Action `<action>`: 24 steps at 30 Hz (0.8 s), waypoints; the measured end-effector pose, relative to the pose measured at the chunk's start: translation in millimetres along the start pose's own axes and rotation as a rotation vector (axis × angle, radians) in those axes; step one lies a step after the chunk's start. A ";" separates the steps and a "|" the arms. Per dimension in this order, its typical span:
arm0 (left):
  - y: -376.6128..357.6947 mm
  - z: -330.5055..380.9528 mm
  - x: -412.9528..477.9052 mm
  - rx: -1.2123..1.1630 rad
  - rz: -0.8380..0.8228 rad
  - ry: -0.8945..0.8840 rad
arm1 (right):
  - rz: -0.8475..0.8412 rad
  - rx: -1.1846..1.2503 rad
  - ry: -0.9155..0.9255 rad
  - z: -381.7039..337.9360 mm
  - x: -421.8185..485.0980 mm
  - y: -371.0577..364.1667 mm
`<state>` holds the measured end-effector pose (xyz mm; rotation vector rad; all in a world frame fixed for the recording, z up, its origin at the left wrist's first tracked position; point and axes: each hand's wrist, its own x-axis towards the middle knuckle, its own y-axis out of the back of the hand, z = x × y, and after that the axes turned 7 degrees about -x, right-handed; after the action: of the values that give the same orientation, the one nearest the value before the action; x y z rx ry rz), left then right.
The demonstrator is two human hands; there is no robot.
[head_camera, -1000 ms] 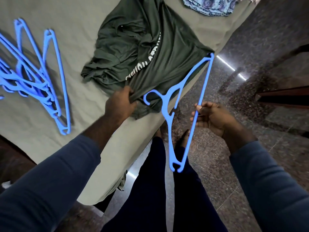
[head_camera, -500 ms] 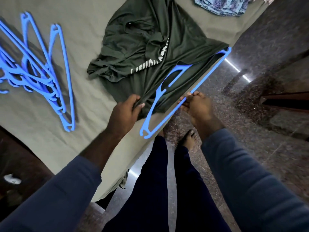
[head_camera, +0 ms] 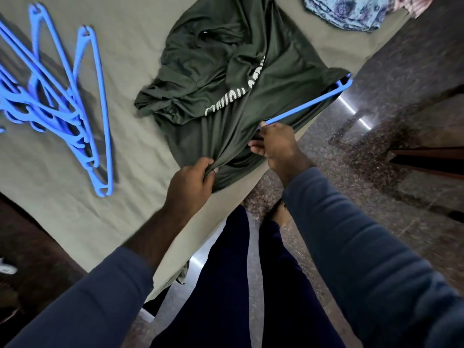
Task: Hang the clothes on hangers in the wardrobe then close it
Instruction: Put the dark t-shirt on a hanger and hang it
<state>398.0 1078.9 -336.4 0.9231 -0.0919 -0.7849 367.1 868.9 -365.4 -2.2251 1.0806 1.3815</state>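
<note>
At far left a heap of bright blue plastic hangers lay tangled on the olive-green sheet, partly cut off by the frame edge, so their number could not be told. A small white object at the lower left edge was too cropped to make out. In the middle the crumpled dark green T-shirt with white lettering lay on the sheet near its edge, the print folded over and unreadable. The left hand had its grip clenched on a bunched fold of the shirt's hem. Just beside it the right hand held a pinching grip on the straight bar of a single blue plastic hanger. Only that bar and one far corner showed, the rest being hidden by the green fabric. At top right a pale blue patterned cloth was cropped by the frame. The dark speckled stone floor filled the right side.
</note>
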 end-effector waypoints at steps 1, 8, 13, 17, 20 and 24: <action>-2.1 -3.2 2.0 0.019 -0.014 0.030 | -0.006 -0.041 -0.006 -1.5 2.4 1.5; 1.3 7.4 31.3 0.048 0.063 0.084 | -0.070 -0.174 -0.048 -10.2 1.4 11.1; -23.5 46.9 89.2 -0.043 0.023 -0.064 | -0.007 -0.238 -0.018 -14.9 0.7 30.8; -40.7 72.7 121.8 0.030 -0.049 -0.085 | 0.466 -0.453 0.341 -30.2 19.5 89.3; -54.1 88.8 136.7 0.035 -0.081 -0.144 | 0.606 -0.687 0.534 -48.9 41.3 132.3; -78.7 112.1 152.5 0.146 -0.113 -0.180 | 0.347 -0.956 0.654 -78.6 77.5 158.3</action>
<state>420.0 876.9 -363.3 1.0007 -0.2596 -0.9754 320.2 681.9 -374.2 -3.4960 1.1770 1.5507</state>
